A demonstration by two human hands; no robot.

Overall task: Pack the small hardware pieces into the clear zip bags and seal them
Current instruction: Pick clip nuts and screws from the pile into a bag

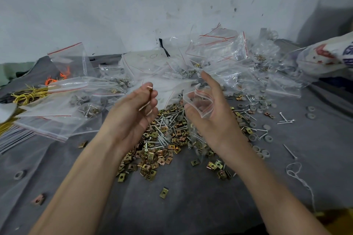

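Right hand (210, 112): raised above the cloth, palm turned left, thumb and fingers pinching a clear zip bag (200, 101).
Left hand (137, 107): raised level with the other, just left of it, fingers curled inward; something thin and dark perhaps nipped at the fingertips, too blurred to tell.
Bag's lie: red-striped mouth up at the fingers, spread and facing left toward the other hand; body seemingly hanging down toward the pile, so long axis roughly upright.
Gap: hands near but apart, nothing bridging them.
Hardware pile (162, 139): brass clip nuts, screws and grey washers heaped on the grey cloth (191, 196), directly below and between both hands, trailing off to the right.
Nearer hand: free left one better placed for the pile; right one tied up with the bag.
Coming move, as a judgement: pieces carried rightward from left fingers into the mouth, then the strip pressed closed.
Filled bags (57, 112): stacked at the left, well apart from the hands.
Empty bags (210, 53): jumbled at the far side against the wall.
Yellow wire (28, 95): far left edge.
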